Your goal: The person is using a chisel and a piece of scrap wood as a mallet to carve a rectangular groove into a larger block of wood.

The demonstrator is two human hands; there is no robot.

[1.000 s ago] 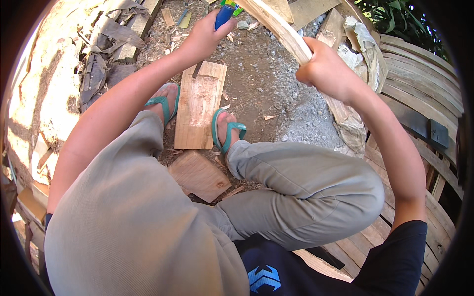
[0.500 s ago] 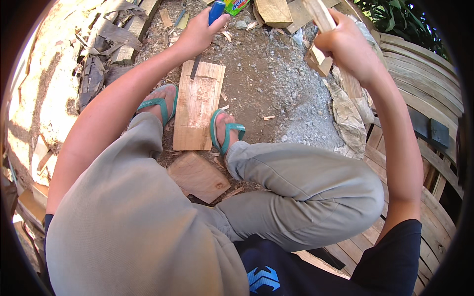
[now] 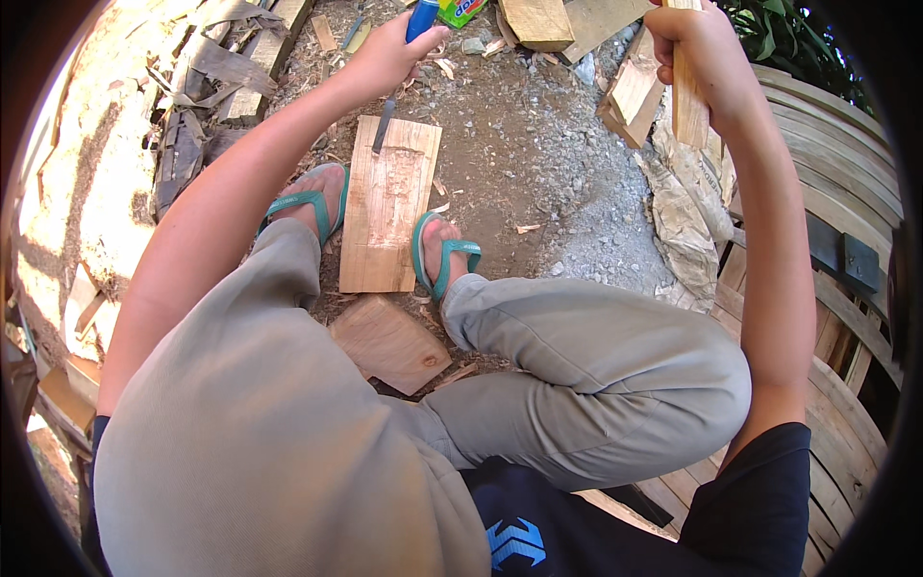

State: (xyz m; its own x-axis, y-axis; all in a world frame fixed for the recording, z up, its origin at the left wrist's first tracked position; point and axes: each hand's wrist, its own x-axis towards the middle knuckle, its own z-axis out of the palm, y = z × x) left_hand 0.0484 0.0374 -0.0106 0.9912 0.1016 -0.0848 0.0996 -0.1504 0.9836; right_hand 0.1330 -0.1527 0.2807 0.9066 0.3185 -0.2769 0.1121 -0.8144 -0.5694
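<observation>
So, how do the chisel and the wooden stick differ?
The chisel has a blue handle and dark blade; the wooden stick shows pale wood. The left hand holds the chisel, its tip apparently on the board; the right hand holds the wooden stick clear of it. Both are long and hand-held.

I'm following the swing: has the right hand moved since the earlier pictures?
Yes. Judged against the board, the right hand has moved farther away, up and to the right in the view.
</observation>
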